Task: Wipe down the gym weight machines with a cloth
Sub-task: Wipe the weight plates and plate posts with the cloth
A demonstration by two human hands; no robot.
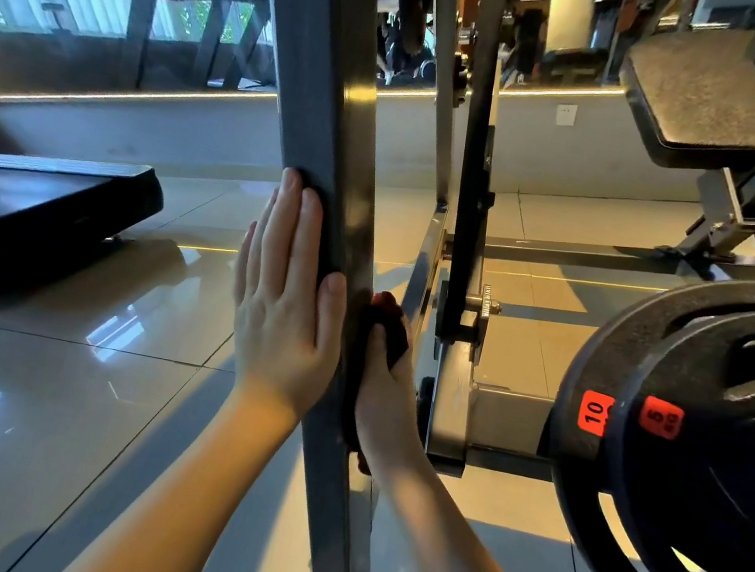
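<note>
A grey steel upright post (329, 90) of a weight machine runs from the top centre down to the bottom of the view. My left hand (284, 299) lies flat against the post's left face, fingers straight and together, thumb on the front edge. My right hand (385, 388) is behind the post's right side, closed on a dark cloth with a red edge (383, 324) pressed to the metal. Part of the cloth and the right fingers are hidden by the post.
Black weight plates (686, 466) marked 10 and 5 hang close at the right. A padded bench (710, 102) stands at the upper right, a second upright (470, 191) just behind the post. A treadmill deck (26, 204) lies left on the glossy tile floor.
</note>
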